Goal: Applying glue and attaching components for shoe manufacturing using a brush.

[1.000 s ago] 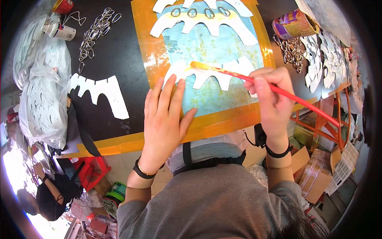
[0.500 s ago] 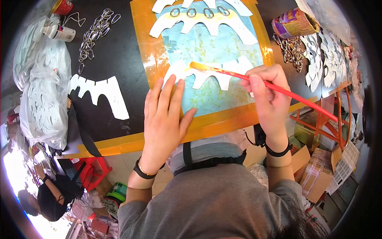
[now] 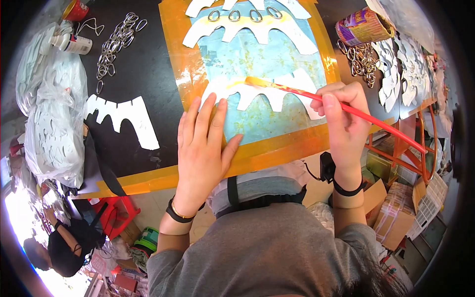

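Observation:
Between the fingers of my right hand (image 3: 346, 119) is a red-handled brush (image 3: 368, 117). Its yellowish tip rests on the upper part of a white scalloped piece (image 3: 277, 99), where a yellow smear shows. My left hand (image 3: 200, 143) lies flat with fingers stretched, the fingertips on the left end of that piece. The piece lies on a blue sheet (image 3: 252, 57) bordered by orange tape. Farther back, another white scalloped piece (image 3: 297, 34) carries several metal rings (image 3: 234, 16) along a yellow-coated strip.
On the left are a loose white piece (image 3: 136, 123), a pile of metal rings (image 3: 118, 44), a bottle (image 3: 74, 43) and plastic-wrapped white pieces (image 3: 54, 128). A colourful tub (image 3: 363, 27) stands right, beside more rings (image 3: 361, 62). Another person (image 3: 69, 242) is at lower left.
My right hand has moved a little to the right, drawing the brush tip along the white piece. The left hand stays in place.

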Demonstrator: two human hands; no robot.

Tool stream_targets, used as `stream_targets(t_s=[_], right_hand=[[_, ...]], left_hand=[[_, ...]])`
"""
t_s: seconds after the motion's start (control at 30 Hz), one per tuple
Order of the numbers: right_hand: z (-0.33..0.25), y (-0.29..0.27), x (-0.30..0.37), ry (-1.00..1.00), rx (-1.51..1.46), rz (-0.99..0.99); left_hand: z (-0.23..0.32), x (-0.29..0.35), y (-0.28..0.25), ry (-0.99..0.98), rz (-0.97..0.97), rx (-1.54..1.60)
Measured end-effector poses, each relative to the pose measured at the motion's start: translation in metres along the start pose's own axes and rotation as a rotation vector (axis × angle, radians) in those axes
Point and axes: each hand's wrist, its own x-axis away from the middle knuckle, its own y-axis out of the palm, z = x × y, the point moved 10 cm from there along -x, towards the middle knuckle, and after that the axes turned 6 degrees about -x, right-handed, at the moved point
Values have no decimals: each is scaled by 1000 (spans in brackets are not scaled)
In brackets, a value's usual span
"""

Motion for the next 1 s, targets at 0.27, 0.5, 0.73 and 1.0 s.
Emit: stream_targets(t_s=[0.27,0.5,0.73,1.0], right_hand=[[-2,6,3,-32,126,-77],[-38,39,10,-348,292,-253],[-39,62,17,-364,379,-373],[-40,36,20,-310,347,-137]], left_hand=[[-1,0,-1,2,4,-3],[0,0,-1,2,1,-14],[0,0,-1,2,12,-6],[-2,1,1,3,6,-28]])
